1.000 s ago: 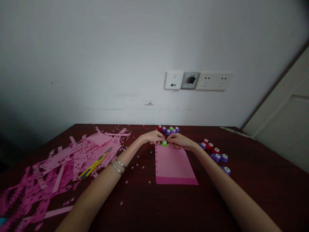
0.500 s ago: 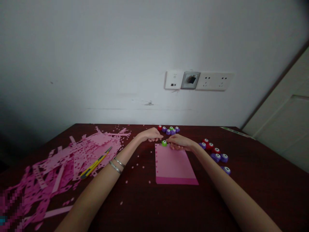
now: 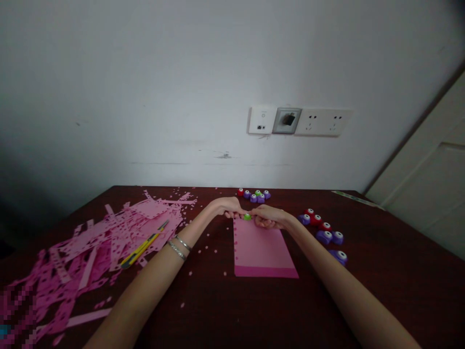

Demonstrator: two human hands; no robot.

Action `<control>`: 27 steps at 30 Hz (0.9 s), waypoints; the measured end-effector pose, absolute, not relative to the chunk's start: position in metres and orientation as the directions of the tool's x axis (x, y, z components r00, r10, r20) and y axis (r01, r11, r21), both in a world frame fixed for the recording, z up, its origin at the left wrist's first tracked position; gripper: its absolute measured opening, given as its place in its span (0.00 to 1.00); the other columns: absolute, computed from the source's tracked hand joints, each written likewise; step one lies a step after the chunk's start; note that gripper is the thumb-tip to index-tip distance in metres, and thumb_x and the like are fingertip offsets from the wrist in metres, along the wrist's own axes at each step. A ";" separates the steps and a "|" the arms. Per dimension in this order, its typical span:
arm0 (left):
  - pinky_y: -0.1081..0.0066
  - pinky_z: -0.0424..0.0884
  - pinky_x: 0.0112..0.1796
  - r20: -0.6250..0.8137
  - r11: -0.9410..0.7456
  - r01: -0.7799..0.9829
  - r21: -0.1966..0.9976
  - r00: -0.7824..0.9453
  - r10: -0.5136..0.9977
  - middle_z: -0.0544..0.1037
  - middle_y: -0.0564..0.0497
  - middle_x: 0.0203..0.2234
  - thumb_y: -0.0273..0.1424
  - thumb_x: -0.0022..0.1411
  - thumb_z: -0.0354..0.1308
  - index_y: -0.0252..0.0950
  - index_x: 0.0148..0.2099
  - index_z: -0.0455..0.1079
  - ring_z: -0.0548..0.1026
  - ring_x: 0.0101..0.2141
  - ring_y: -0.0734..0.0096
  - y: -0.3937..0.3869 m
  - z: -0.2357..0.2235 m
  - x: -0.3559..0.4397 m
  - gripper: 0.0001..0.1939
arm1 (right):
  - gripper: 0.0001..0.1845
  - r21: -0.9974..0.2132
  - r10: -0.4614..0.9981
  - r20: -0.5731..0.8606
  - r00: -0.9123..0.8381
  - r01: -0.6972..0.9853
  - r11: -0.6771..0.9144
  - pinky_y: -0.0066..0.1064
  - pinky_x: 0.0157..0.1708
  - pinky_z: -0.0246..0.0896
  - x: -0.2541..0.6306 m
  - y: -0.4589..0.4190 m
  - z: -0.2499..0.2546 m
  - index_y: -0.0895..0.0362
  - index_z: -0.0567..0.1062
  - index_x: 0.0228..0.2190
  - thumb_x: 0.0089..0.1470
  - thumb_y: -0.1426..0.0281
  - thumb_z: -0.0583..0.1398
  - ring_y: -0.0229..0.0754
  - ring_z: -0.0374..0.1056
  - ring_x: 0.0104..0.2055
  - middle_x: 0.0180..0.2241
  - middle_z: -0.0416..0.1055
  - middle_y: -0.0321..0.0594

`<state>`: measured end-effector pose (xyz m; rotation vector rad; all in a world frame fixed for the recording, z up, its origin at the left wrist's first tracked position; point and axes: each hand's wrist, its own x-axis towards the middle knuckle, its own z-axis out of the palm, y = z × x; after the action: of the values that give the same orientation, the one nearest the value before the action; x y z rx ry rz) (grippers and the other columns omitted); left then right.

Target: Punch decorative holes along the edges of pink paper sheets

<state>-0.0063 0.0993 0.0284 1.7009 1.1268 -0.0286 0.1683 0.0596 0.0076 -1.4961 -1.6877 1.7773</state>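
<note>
Through my remote feed, the green punch point(image 3: 247, 217) at the far edge of the pink paper point(image 3: 261, 247) looks light, hard and springy, best steadied by its sides; left hand point(image 3: 229, 205) and right hand point(image 3: 269, 215) meet over it, fingers curled, any pinch unclear to me

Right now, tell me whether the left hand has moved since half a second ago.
Yes. Against the pink sheet, the left hand has come right and slightly nearer, its thumb now at the green punch.
</note>
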 end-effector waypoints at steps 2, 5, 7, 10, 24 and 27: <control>0.78 0.44 0.15 -0.539 -0.027 0.727 0.686 0.532 0.653 0.59 0.57 0.12 0.34 0.52 0.57 0.31 0.21 0.64 0.51 0.13 0.85 0.102 0.029 -0.001 0.13 | 0.27 -0.854 0.739 -0.486 -0.467 0.434 -0.287 0.16 0.06 0.31 0.170 0.062 0.005 0.59 0.58 0.10 0.57 0.62 0.49 0.23 0.39 0.07 0.06 0.48 0.27; 0.79 0.44 0.15 -0.608 -0.087 0.800 0.593 0.516 0.604 0.57 0.58 0.12 0.31 0.52 0.55 0.32 0.22 0.63 0.49 0.13 0.85 0.109 0.031 0.007 0.10 | 0.28 -0.849 0.672 -0.515 -0.533 0.425 -0.313 0.16 0.06 0.31 0.173 0.068 0.000 0.58 0.57 0.10 0.58 0.63 0.45 0.24 0.38 0.07 0.06 0.47 0.27; 0.79 0.46 0.14 -0.641 -0.121 0.825 0.552 0.513 0.571 0.56 0.57 0.12 0.31 0.50 0.55 0.33 0.22 0.63 0.49 0.13 0.84 0.114 0.035 0.012 0.09 | 0.28 -0.843 0.628 -0.533 -0.567 0.420 -0.336 0.16 0.05 0.31 0.175 0.071 -0.002 0.58 0.57 0.10 0.59 0.63 0.43 0.24 0.37 0.07 0.06 0.46 0.27; 0.79 0.47 0.14 -0.656 -0.149 0.838 0.525 0.510 0.556 0.55 0.57 0.11 0.31 0.49 0.54 0.33 0.23 0.64 0.50 0.13 0.82 0.118 0.039 0.017 0.07 | 0.28 -0.841 0.605 -0.539 -0.586 0.412 -0.351 0.16 0.05 0.31 0.175 0.072 -0.004 0.57 0.56 0.10 0.59 0.63 0.42 0.24 0.36 0.07 0.05 0.46 0.27; 0.78 0.50 0.15 -0.616 -0.207 0.854 0.478 0.494 0.614 0.61 0.54 0.11 0.27 0.45 0.53 0.32 0.22 0.67 0.54 0.13 0.81 0.115 0.041 0.021 0.04 | 0.28 -0.859 0.640 -0.511 -0.574 0.376 -0.348 0.17 0.06 0.30 0.176 0.075 -0.014 0.57 0.56 0.09 0.58 0.64 0.43 0.25 0.36 0.07 0.05 0.46 0.27; 0.78 0.52 0.16 -0.540 -0.217 0.831 0.512 0.508 0.671 0.61 0.55 0.12 0.28 0.48 0.53 0.32 0.21 0.66 0.55 0.14 0.82 0.105 0.042 0.011 0.07 | 0.26 -0.870 0.717 -0.470 -0.516 0.407 -0.278 0.17 0.07 0.30 0.172 0.065 -0.004 0.58 0.57 0.11 0.57 0.63 0.47 0.25 0.38 0.08 0.06 0.47 0.27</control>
<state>0.0108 0.1047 0.0418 1.9617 1.2317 -0.2575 0.1722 0.0655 -0.0039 -1.3930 -1.7196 1.8732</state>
